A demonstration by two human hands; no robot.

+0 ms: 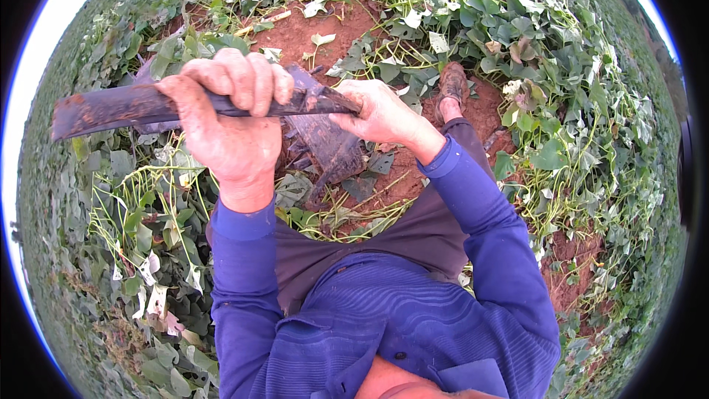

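Observation:
A long dark strip, smeared with reddish soil, looks like folded black plastic film (111,111). It lies nearly level in front of me, its free end jutting out to the left. My left hand (229,103) is closed round its middle, fingers over the top and thumb on the near side. At the strip's right end my right hand (377,111) is closed in a pinch. Below and between the hands hangs or lies a wider crumpled dark sheet (325,140), also soiled; whether it joins the strip I cannot tell.
Reddish bare soil (336,29) shows ahead of me. Leafy green vines (487,15) spread all around, with pale trailing stems (148,185) at the left. My muddy right shoe (453,85) stands on the soil at the right, close to the vines.

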